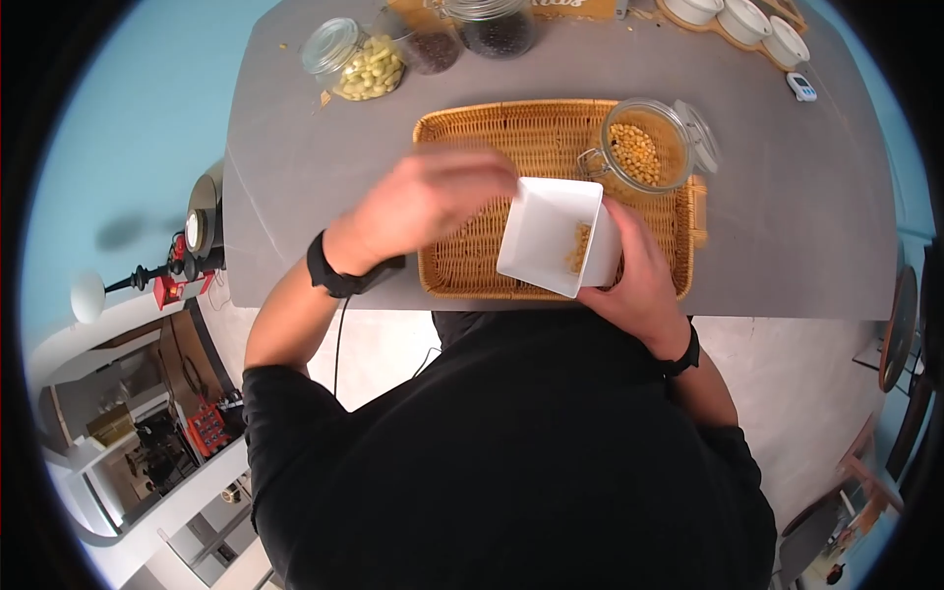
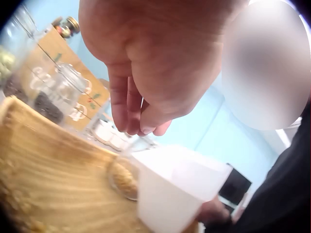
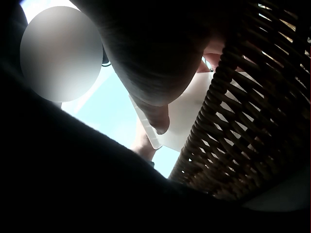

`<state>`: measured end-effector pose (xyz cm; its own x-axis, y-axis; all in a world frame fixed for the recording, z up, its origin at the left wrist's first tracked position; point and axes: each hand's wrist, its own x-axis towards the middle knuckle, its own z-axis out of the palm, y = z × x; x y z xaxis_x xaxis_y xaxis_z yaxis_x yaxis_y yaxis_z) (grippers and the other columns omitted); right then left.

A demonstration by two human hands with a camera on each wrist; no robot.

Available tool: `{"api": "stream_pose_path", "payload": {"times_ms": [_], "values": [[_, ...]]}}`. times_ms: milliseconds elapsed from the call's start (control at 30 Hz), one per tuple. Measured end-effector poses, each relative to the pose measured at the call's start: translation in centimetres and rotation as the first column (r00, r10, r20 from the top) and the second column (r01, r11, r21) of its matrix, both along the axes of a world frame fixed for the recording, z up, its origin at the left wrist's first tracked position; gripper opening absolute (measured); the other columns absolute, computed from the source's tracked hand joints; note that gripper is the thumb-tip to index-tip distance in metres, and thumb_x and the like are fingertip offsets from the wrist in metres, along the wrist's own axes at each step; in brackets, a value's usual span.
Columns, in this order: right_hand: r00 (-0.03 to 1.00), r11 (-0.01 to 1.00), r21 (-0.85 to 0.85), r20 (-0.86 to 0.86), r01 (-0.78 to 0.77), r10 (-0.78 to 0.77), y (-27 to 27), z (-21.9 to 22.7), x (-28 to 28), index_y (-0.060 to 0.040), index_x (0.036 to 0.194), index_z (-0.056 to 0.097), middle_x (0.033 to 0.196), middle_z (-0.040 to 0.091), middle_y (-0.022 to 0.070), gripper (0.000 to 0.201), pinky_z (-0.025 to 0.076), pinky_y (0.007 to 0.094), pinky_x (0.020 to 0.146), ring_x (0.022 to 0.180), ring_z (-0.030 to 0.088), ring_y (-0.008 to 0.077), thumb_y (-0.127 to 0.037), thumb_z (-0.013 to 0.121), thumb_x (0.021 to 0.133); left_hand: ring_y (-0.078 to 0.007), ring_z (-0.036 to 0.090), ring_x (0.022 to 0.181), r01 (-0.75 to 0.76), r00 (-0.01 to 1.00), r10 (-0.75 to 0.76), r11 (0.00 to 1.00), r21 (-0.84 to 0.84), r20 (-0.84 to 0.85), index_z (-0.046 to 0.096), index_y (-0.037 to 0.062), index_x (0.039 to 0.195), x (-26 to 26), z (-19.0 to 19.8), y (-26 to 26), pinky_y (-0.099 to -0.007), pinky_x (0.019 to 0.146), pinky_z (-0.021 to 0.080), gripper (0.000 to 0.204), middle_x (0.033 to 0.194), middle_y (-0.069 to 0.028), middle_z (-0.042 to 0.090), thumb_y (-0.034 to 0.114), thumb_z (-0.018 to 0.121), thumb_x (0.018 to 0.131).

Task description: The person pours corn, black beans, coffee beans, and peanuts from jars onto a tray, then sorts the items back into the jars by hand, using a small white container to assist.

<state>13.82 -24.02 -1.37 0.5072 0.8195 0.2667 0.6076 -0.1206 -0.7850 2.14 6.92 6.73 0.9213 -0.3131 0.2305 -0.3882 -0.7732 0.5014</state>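
Observation:
My right hand (image 1: 644,270) grips a white square tub (image 1: 543,231) from its right side, tilted so its mouth faces up toward me. A few yellow corn kernels (image 1: 580,246) lie in the tub. My left hand (image 1: 433,202), blurred, is at the tub's upper left. In the left wrist view its fingers point down with the fingertips (image 2: 146,128) gathered near the thumb, above the tub; I cannot tell whether anything is between them. Behind the tub, an open glass jar (image 1: 639,147) of corn kernels stands in the wicker tray (image 1: 462,265), its hinged lid (image 1: 696,136) swung back.
Along the back left of the grey table (image 1: 324,197) stand a jar of pale green beans (image 1: 369,69) and jars of dark contents (image 1: 492,34). White small bowls (image 1: 744,22) on a wooden stand and a small timer (image 1: 801,87) are at the back right.

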Motion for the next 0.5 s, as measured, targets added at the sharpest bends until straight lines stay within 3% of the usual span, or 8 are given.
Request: {"api": "stream_pose_path", "payload": {"times_ms": [100, 133, 233, 267, 467, 500], "values": [[1.0, 1.0, -0.007, -0.008, -0.003, 0.003, 0.0, -0.1, 0.1, -0.0016, 0.163, 0.049, 0.152, 0.063, 0.023, 0.107, 0.058, 0.0509, 0.112, 0.137, 0.066, 0.0447, -0.021, 0.105, 0.074, -0.0326, 0.076, 0.127, -0.056, 0.998, 0.048, 0.979, 0.196, 0.044, 0.079, 0.0064, 0.132, -0.3, -1.6, 1.1, -0.0437, 0.107, 0.065, 0.05, 0.139, -0.012, 0.077, 0.001, 0.082, 0.083], [1.0, 1.0, -0.009, -0.007, -0.009, 0.009, 0.1, -0.1, 0.2, -0.0018, 0.163, 0.049, 0.152, 0.063, 0.0228, 0.107, 0.058, 0.0506, 0.112, 0.137, 0.066, 0.0446, -0.021, 0.105, 0.074, -0.0315, 0.072, 0.136, -0.007, 1.0, -0.003, 0.956, 0.293, 0.031, 0.076, 0.0048, 0.139, -1.0, -2.3, 0.5, -0.0424, 0.113, 0.062, 0.053, 0.145, -0.0128, 0.075, 0.004, 0.08, 0.086], [1.0, 1.0, 0.017, 0.009, -0.019, 0.019, 0.2, 0.0, 0.1, -0.0024, 0.163, 0.049, 0.152, 0.063, 0.0225, 0.107, 0.059, 0.0503, 0.111, 0.136, 0.067, 0.0442, -0.021, 0.105, 0.074, -0.032, 0.071, 0.138, 0.095, 0.995, -0.075, 0.895, 0.436, -0.062, 0.076, 0.0002, 0.138, -3.3, -3.7, 0.1, -0.0413, 0.114, 0.061, 0.048, 0.146, -0.0136, 0.075, 0.008, 0.075, 0.09], [1.0, 1.0, 0.006, -0.001, -0.016, 0.016, 0.2, 0.0, 0.1, -0.0022, 0.163, 0.05, 0.152, 0.064, 0.0227, 0.107, 0.059, 0.0506, 0.111, 0.136, 0.067, 0.0444, -0.021, 0.105, 0.074, -0.035, 0.069, 0.14, 0.132, 0.989, -0.088, 0.881, 0.454, -0.118, 0.071, -0.004, 0.145, -4.1, -4.1, 0.6, -0.0474, 0.117, 0.059, 0.054, 0.153, -0.0168, 0.071, 0.01, 0.075, 0.092], [1.0, 1.0, 0.016, 0.006, -0.016, 0.016, 0.3, -0.2, 0.0, -0.0008, 0.161, 0.051, 0.15, 0.065, 0.0239, 0.105, 0.059, 0.0516, 0.11, 0.135, 0.067, 0.0452, -0.02, 0.105, 0.073, -0.0354, 0.07, 0.138, 0.122, 0.984, -0.033, 0.838, 0.532, -0.173, 0.071, -0.0048, 0.144, -5.0, -3.4, 3.3, -0.0471, 0.118, 0.058, 0.053, 0.15, -0.0177, 0.072, 0.012, 0.078, 0.094], [1.0, 1.0, 0.015, 0.01, -0.017, 0.017, 0.4, -0.3, 0.1, -0.0007, 0.161, 0.051, 0.15, 0.065, 0.024, 0.105, 0.059, 0.0516, 0.11, 0.135, 0.067, 0.0453, -0.019, 0.105, 0.073, -0.0361, 0.069, 0.139, 0.055, 0.991, 0.023, 0.838, 0.543, -0.135, 0.07, -0.0047, 0.145, -4.7, -3.5, 3.2, -0.0471, 0.117, 0.058, 0.055, 0.151, -0.0185, 0.071, 0.015, 0.079, 0.094]]}}
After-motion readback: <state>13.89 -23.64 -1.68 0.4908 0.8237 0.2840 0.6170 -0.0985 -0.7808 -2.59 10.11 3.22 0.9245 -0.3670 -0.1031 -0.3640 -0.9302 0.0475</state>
